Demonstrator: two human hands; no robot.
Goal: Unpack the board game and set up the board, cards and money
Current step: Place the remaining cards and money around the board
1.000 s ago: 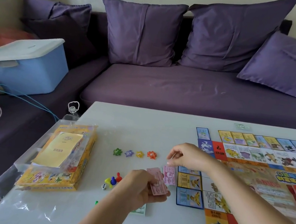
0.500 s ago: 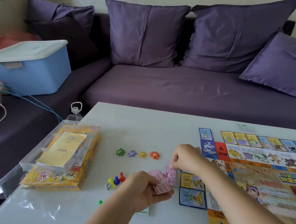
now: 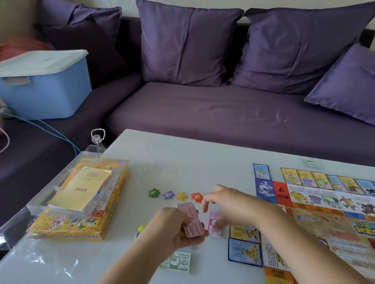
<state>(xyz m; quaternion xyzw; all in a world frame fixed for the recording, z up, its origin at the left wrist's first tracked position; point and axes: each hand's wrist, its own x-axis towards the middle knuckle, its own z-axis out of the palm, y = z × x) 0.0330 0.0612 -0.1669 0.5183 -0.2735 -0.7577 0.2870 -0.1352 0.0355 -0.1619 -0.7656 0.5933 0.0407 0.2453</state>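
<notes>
My left hand [image 3: 173, 231] grips a small stack of pink money notes [image 3: 190, 223] just above the white table [image 3: 178, 160]. My right hand [image 3: 228, 203] hovers to its right with fingers spread loosely over a single pink note [image 3: 214, 223] lying flat by the board's left edge. The game board [image 3: 338, 234] lies unfolded at the right, with property cards [image 3: 245, 251] along its edges. A stack of green money [image 3: 178, 260] sits below my left wrist. A row of star tokens [image 3: 168, 194] lies beyond my hands.
The yellow game box [image 3: 84, 228], in a clear plastic bag with a leaflet on top, lies at the table's left edge. A yellow pawn [image 3: 141, 228] and a die peek out beside my left hand. A blue storage bin [image 3: 37, 88] stands on the purple sofa [image 3: 234, 117].
My right hand moved left toward the pink stack and its pinch loosened; a pink note now lies on the table under it. My left hand kept hold of the stack.
</notes>
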